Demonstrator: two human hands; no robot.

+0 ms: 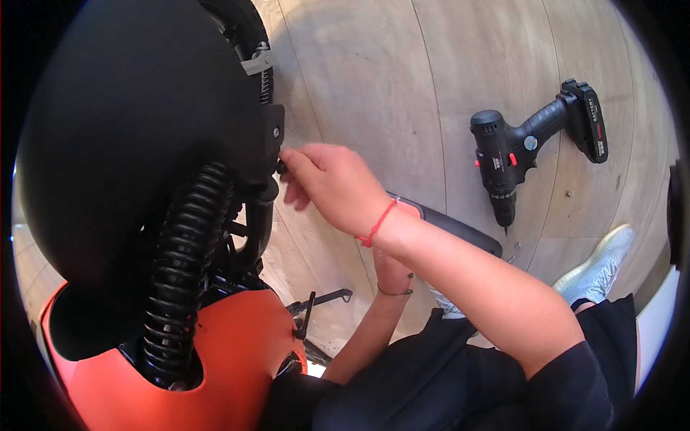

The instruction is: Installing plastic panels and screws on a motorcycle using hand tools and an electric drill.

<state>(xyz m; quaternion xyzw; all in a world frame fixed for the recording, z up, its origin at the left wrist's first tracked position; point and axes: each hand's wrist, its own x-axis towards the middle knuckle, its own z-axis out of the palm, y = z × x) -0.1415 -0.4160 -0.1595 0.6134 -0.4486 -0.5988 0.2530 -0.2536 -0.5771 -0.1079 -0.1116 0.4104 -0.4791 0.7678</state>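
My right hand [320, 176], with a red cord bracelet, pinches a small black fastener [280, 167] at the edge of a black bracket [273, 136] on the vehicle, beside the large black curved body panel [108, 122]. My left hand [390, 269] is lower, behind my right forearm, its fingers hidden, near a long black piece with an orange part [456, 226]. A ribbed black coil shock [176, 273] runs down into the orange bodywork [241, 359] at lower left.
A black cordless drill [517, 144] lies on the wooden floor [374, 93] at right, with small fasteners [519, 246] nearby. My shoe [596, 266] is at lower right. A black rod tool [323, 300] shows beside the bodywork, below my hands.
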